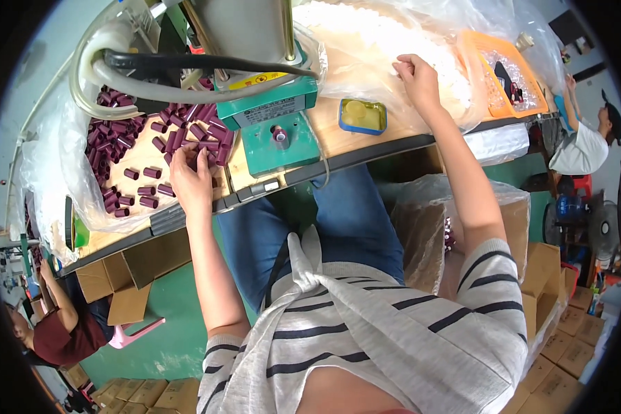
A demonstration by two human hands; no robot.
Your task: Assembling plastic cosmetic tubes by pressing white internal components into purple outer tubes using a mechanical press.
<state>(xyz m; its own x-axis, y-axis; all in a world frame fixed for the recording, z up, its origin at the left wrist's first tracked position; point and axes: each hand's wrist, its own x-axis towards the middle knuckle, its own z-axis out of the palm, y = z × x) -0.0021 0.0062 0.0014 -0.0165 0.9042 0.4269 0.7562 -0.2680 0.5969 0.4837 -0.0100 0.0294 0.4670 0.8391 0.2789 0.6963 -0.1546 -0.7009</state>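
Note:
My left hand [190, 176] is at the near edge of a heap of short dark purple tubes [107, 141], its fingers bent around one purple tube [192, 156]. Over the right part of the bench, my right hand [419, 81] has its fingertips pinched together beside a spread of small white pieces [366, 31] on clear plastic. Whatever is in that pinch is too small to make out. Between the hands stands a green press [265, 110]. On its base [255, 160] a small purple piece with a pale top [279, 135] sits upright in the middle.
A blue tin [363, 116] with yellowish contents lies right of the press. Thick hoses [186, 90] loop in front of the press. An orange basket [493, 48] holds clear small parts. An open lined carton [421, 234] stands by my right leg. Two other people work at the sides.

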